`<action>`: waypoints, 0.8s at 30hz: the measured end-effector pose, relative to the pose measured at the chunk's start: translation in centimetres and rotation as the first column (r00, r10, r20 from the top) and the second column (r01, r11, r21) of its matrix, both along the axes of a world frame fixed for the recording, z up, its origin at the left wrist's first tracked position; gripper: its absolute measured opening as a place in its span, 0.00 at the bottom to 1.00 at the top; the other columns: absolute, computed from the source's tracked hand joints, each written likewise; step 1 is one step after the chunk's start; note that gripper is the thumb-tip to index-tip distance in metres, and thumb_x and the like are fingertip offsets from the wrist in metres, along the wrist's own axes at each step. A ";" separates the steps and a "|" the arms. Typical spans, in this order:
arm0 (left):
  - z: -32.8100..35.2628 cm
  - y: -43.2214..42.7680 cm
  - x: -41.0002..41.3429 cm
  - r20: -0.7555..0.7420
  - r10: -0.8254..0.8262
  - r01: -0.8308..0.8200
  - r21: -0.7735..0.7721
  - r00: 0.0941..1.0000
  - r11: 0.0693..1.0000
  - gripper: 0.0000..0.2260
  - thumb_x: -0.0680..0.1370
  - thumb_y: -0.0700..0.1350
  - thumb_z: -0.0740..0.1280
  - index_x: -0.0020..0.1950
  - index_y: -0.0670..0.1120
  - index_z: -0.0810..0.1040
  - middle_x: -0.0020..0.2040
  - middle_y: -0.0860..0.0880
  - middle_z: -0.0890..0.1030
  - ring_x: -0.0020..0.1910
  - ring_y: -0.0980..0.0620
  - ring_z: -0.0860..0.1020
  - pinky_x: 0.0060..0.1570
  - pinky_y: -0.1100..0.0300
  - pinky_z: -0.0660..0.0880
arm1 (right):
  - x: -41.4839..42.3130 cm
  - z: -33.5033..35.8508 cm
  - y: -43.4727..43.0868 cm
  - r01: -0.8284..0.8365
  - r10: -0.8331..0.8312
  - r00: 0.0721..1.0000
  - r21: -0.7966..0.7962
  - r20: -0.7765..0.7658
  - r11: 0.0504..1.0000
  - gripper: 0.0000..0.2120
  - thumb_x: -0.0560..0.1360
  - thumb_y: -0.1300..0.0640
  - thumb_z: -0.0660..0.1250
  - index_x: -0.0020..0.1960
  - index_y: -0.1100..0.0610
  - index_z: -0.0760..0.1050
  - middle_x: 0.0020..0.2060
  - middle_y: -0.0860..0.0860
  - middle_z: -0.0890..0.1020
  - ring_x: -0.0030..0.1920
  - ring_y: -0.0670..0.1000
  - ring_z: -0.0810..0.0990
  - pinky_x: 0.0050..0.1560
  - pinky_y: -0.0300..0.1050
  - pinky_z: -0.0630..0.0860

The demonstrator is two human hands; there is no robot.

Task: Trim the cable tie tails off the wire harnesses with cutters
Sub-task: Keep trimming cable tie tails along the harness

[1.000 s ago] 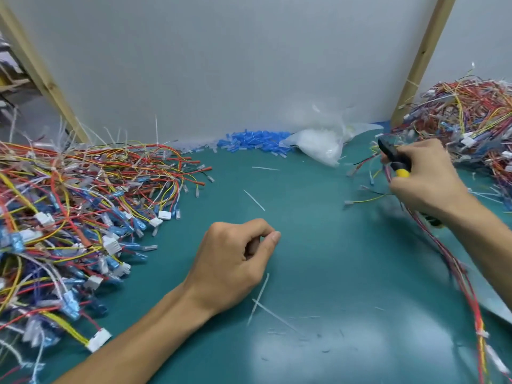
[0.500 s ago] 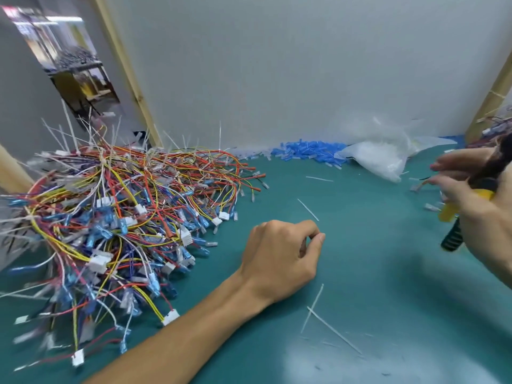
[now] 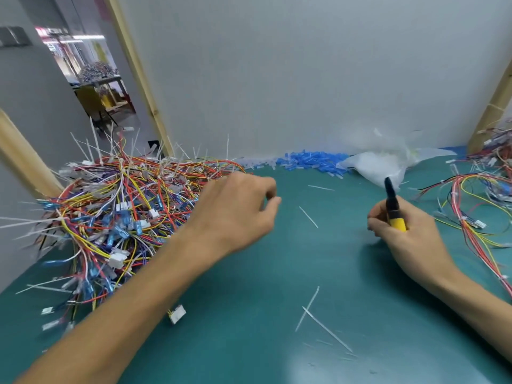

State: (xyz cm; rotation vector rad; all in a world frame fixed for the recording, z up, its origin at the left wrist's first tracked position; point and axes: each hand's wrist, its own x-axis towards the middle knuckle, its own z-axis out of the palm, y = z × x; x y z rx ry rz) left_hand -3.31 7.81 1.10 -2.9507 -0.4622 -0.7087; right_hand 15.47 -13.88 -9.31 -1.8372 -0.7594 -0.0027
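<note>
A big heap of coloured wire harnesses [image 3: 119, 212] with white cable tie tails sticking up fills the left of the green mat [image 3: 249, 314]. My left hand [image 3: 235, 214] hovers at the heap's right edge, fingers loosely curled and holding nothing. My right hand [image 3: 407, 234] grips the cutters [image 3: 393, 206] by their yellow and black handles, the black tip pointing up. A second, smaller pile of harnesses [image 3: 482, 195] lies at the right edge, just right of that hand.
Cut white tie tails [image 3: 318, 320] lie scattered on the mat between my arms. Blue sleeves [image 3: 313, 160] and a clear plastic bag [image 3: 379, 164] sit along the grey back wall. Wooden posts stand at the left and right.
My left hand has lifted off the mat and moved up to the left heap, its fingers opening. My right hand with the cutters has come in from the right pile toward the middle.
</note>
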 end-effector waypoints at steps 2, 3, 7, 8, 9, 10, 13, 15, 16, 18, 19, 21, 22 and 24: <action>2.2 2.3 -0.3 -0.069 0.109 -0.106 0.053 0.992 0.993 0.09 0.80 0.54 0.63 0.53 0.53 0.81 0.48 0.51 0.83 0.51 0.44 0.81 0.47 0.51 0.77 | 0.0 -0.2 0.1 -0.022 0.024 0.999 -0.063 0.031 0.998 0.07 0.75 0.61 0.74 0.44 0.52 0.78 0.37 0.47 0.82 0.41 0.53 0.78 0.44 0.50 0.74; 3.2 3.9 -0.6 -0.080 0.172 -0.163 0.112 0.982 0.980 0.09 0.80 0.52 0.63 0.55 0.52 0.81 0.51 0.48 0.82 0.53 0.42 0.80 0.51 0.48 0.78 | -0.1 -0.1 0.2 -0.028 0.032 0.999 -0.100 0.042 0.995 0.07 0.75 0.61 0.75 0.44 0.52 0.78 0.37 0.45 0.82 0.39 0.50 0.78 0.43 0.48 0.74; 6.7 12.5 -3.0 -0.173 0.562 -0.481 0.354 0.809 0.802 0.18 0.79 0.48 0.64 0.69 0.50 0.75 0.67 0.39 0.75 0.66 0.37 0.74 0.64 0.39 0.70 | -0.4 0.1 0.3 -0.052 0.064 0.995 -0.155 0.070 0.986 0.08 0.74 0.60 0.76 0.42 0.55 0.77 0.34 0.45 0.82 0.39 0.50 0.76 0.37 0.40 0.69; 6.9 14.4 -3.5 -0.279 0.615 -0.533 0.318 0.738 0.784 0.18 0.80 0.47 0.63 0.70 0.49 0.74 0.71 0.39 0.73 0.68 0.36 0.73 0.67 0.38 0.69 | -0.4 0.1 0.3 -0.054 0.065 0.996 -0.155 0.067 0.987 0.08 0.74 0.60 0.76 0.42 0.56 0.76 0.34 0.48 0.81 0.38 0.51 0.75 0.37 0.43 0.70; 6.8 15.7 -4.0 -0.397 0.626 -0.567 0.269 0.671 0.778 0.17 0.82 0.47 0.62 0.70 0.48 0.75 0.73 0.39 0.73 0.68 0.37 0.74 0.69 0.40 0.70 | -0.4 0.2 0.3 -0.057 0.068 0.996 -0.158 0.061 0.986 0.08 0.74 0.61 0.76 0.42 0.56 0.76 0.34 0.51 0.81 0.38 0.52 0.75 0.38 0.45 0.70; 6.6 16.7 -4.3 -0.476 0.608 -0.584 0.219 0.635 0.781 0.15 0.83 0.46 0.62 0.68 0.48 0.78 0.72 0.40 0.76 0.67 0.37 0.75 0.69 0.43 0.72 | -0.4 0.3 0.3 -0.065 0.075 0.996 -0.162 0.057 0.985 0.08 0.74 0.60 0.76 0.42 0.55 0.76 0.35 0.54 0.81 0.38 0.54 0.75 0.39 0.48 0.71; 6.0 17.5 -4.5 -0.394 0.603 -0.610 0.123 0.694 0.783 0.07 0.80 0.52 0.70 0.54 0.54 0.87 0.62 0.43 0.83 0.59 0.39 0.79 0.62 0.44 0.77 | -0.5 0.4 0.2 -0.081 0.093 0.994 -0.183 0.057 0.980 0.09 0.74 0.59 0.76 0.42 0.54 0.76 0.36 0.55 0.81 0.38 0.55 0.75 0.36 0.46 0.69; 5.9 17.3 -4.1 -0.272 0.643 -0.628 0.152 0.716 0.763 0.05 0.77 0.50 0.73 0.43 0.53 0.87 0.55 0.42 0.84 0.56 0.39 0.79 0.58 0.46 0.75 | -0.4 0.4 0.2 -0.084 0.098 0.993 -0.191 0.063 0.978 0.09 0.74 0.59 0.76 0.42 0.53 0.75 0.34 0.54 0.80 0.34 0.52 0.72 0.33 0.42 0.66; 5.8 17.1 -3.9 -0.221 0.667 -0.632 0.213 0.712 0.745 0.07 0.76 0.46 0.73 0.38 0.51 0.86 0.48 0.43 0.84 0.52 0.40 0.79 0.56 0.47 0.71 | -0.3 0.3 0.1 -0.090 0.104 0.993 -0.192 0.063 0.977 0.10 0.74 0.59 0.76 0.41 0.53 0.75 0.33 0.53 0.79 0.33 0.50 0.70 0.32 0.41 0.64; 5.6 16.2 -3.6 -0.104 0.697 -0.647 0.298 0.709 0.702 0.09 0.73 0.42 0.71 0.32 0.48 0.83 0.35 0.45 0.81 0.45 0.43 0.78 0.50 0.49 0.62 | -0.3 0.3 0.2 -0.103 0.116 0.992 -0.191 0.059 0.976 0.11 0.73 0.59 0.76 0.40 0.52 0.74 0.30 0.50 0.76 0.31 0.47 0.68 0.31 0.41 0.63; 5.6 15.7 -3.3 -0.045 0.686 -0.641 0.318 0.726 0.699 0.09 0.72 0.42 0.70 0.32 0.47 0.82 0.33 0.46 0.79 0.43 0.44 0.77 0.49 0.49 0.59 | -0.3 0.3 0.1 -0.103 0.116 0.992 -0.192 0.056 0.976 0.12 0.73 0.59 0.76 0.39 0.52 0.73 0.30 0.49 0.75 0.31 0.47 0.68 0.32 0.42 0.63; 6.2 15.0 -2.8 0.024 0.628 -0.594 0.355 0.778 0.722 0.07 0.73 0.43 0.69 0.35 0.47 0.82 0.33 0.47 0.79 0.42 0.44 0.77 0.52 0.47 0.60 | -0.3 0.2 0.2 -0.101 0.114 0.992 -0.194 0.058 0.976 0.14 0.73 0.60 0.76 0.38 0.52 0.72 0.29 0.48 0.74 0.31 0.47 0.67 0.32 0.43 0.63; 6.7 15.1 -2.1 0.019 0.581 -0.548 0.358 0.814 0.756 0.05 0.73 0.43 0.69 0.38 0.48 0.82 0.35 0.48 0.80 0.42 0.44 0.77 0.55 0.47 0.63 | -0.3 0.2 0.2 -0.101 0.115 0.991 -0.195 0.063 0.976 0.14 0.73 0.60 0.76 0.38 0.52 0.71 0.29 0.48 0.74 0.31 0.47 0.67 0.31 0.42 0.62; 7.9 15.3 0.0 -0.064 0.491 -0.462 0.250 0.869 0.851 0.04 0.76 0.43 0.68 0.44 0.50 0.82 0.41 0.48 0.81 0.43 0.44 0.77 0.53 0.46 0.72 | -0.4 0.1 0.3 -0.102 0.120 0.990 -0.206 0.074 0.973 0.14 0.73 0.60 0.77 0.38 0.52 0.71 0.30 0.51 0.77 0.31 0.47 0.68 0.32 0.41 0.64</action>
